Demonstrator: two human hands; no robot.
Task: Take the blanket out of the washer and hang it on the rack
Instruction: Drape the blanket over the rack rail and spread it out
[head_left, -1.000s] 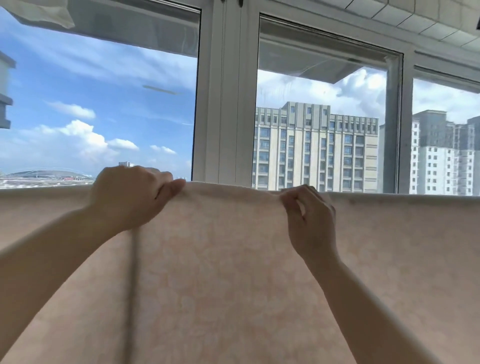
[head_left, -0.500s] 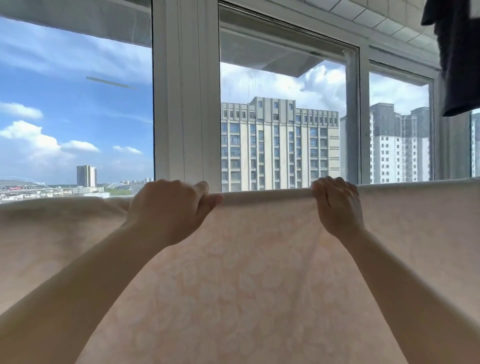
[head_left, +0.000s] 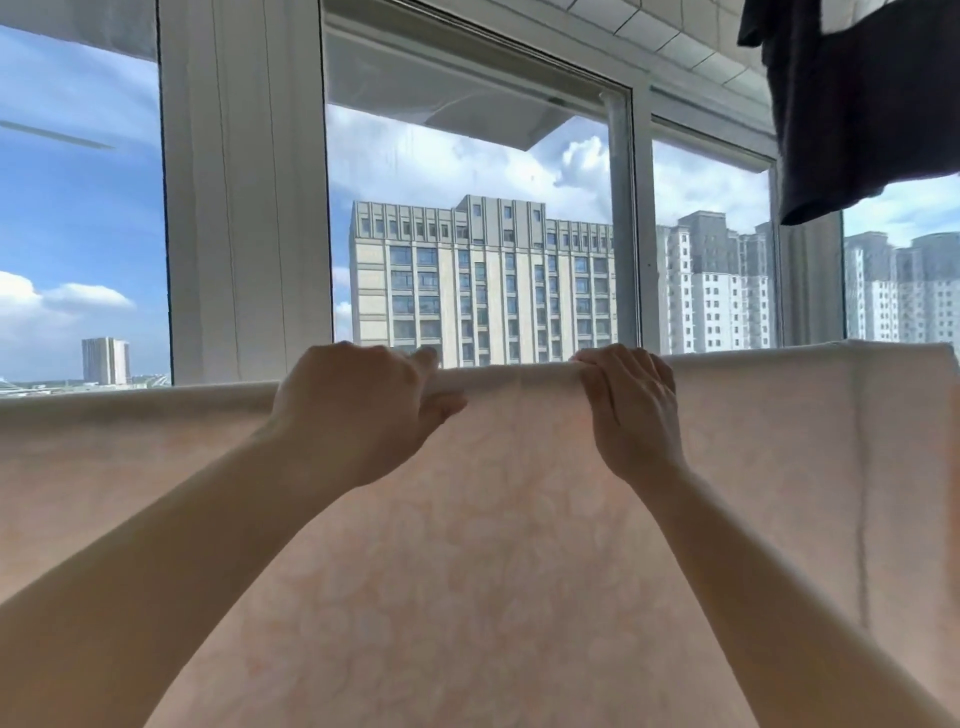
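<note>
**Both hands hold the blanket's top edge at the window**

The left hand (head_left: 358, 410) and right hand (head_left: 631, 405) each grip the folded top edge of a pale peach blanket (head_left: 493, 545), fingers curled over the far side and thumbs pressed to the near face. The hands sit a little apart, near the middle of the edge. The blanket hangs straight down from that edge, filling the lower half of the view, with a faint floral pattern and a vertical crease toward its right side. Whatever bar it hangs over is hidden under the fold.

Compared with half a second earlier, the hands stand closer together and the right hand's fingers are folded further over the edge; the blanket's right end now shows.

Behind stands a white window frame (head_left: 244, 208), with blue sky, clouds and a beige apartment block (head_left: 483, 280) beyond the glass. A dark garment (head_left: 857, 104) hangs at the upper right, showing more than before.
</note>
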